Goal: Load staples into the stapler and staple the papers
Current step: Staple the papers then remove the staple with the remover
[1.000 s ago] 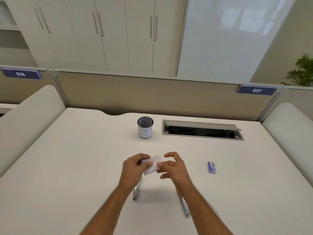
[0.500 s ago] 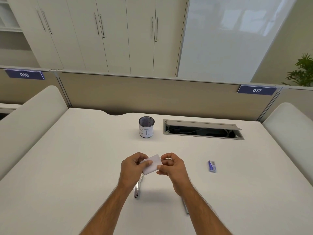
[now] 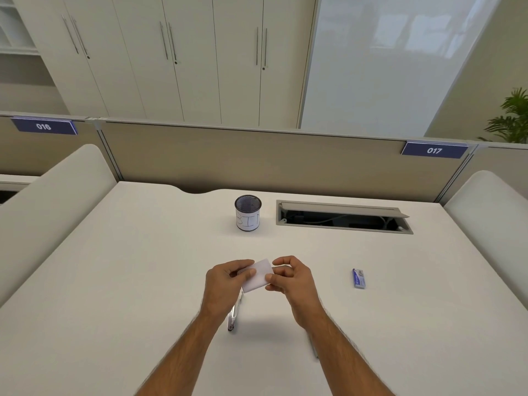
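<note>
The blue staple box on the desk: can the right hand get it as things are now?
Probably yes, but not at once. The blue staple box lies alone on the desk, with nothing between it and the right hand. That hand, however, pinches the small white papers together with the left hand.

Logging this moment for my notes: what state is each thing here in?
Papers: small white stack, pinched by both hands above the desk.
Left hand: grips the papers.
Right hand: grips the papers.
Stapler: lying on the desk, partly hidden.
Staple box: lying flat.
Bin: upright.
Cable hatch: lid open.
</note>
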### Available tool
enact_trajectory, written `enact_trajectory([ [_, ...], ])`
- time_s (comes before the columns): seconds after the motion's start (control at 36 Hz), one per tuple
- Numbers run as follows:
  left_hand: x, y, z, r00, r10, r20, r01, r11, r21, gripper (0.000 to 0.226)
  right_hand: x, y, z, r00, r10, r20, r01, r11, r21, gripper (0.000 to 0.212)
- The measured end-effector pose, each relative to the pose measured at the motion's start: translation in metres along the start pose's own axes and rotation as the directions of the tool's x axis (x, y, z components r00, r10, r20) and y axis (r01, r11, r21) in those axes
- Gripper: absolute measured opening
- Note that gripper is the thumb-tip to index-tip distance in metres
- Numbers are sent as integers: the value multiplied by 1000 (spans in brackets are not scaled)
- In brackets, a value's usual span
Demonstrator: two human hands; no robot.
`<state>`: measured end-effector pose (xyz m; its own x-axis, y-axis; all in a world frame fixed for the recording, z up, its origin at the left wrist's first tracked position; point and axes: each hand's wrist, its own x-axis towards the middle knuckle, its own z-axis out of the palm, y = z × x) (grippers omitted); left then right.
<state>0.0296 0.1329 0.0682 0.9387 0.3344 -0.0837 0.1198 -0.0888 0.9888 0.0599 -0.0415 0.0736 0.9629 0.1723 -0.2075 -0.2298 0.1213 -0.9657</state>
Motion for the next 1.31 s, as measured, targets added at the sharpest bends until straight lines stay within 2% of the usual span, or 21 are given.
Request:
enact_trajectory([
  [0.33,-1,8,2,999,27,32,-26,999,-20,26,0,-3,1,1000,26,-11,-26,999,20,32],
  [0.42,1,10,3,999,29,31,-27,998,-50,24,-1,-4,3,998,60,25,-60,998,3,37],
  [0.5,1,10,5,1000,4,30,-1,994,-105,25,0,-5,5,999,51,-4,-51,999,-3,36],
  [0.61,-1,10,1,982,-57,180,100,967,-235,44,4,-6,4,997,13,-70,-14,1000,-11,31],
  [0.72,-3,7,-1,966,-40,256,93,976,-199,36,6,-7,5,997,-5,-81,4,1000,-12,29],
  [0.92,5,4,-3,983,-49,176,67,993,-98,19,8,-5,10,996,57,-63,-53,997,55,38],
  [1.08,11,2,-14,974,-73,212,90,993,-75,22,12,-4,17,995,37,-91,-43,997,-70,23],
  [1.22,20,-1,-28,985,-64,159,65,998,-1,10,17,-3,25,998,4,-55,-14,982,-188,18],
  [1.31,27,-5,-38,982,-67,179,55,996,72,6,22,-1,30,1000,6,-24,-11,977,-214,19],
])
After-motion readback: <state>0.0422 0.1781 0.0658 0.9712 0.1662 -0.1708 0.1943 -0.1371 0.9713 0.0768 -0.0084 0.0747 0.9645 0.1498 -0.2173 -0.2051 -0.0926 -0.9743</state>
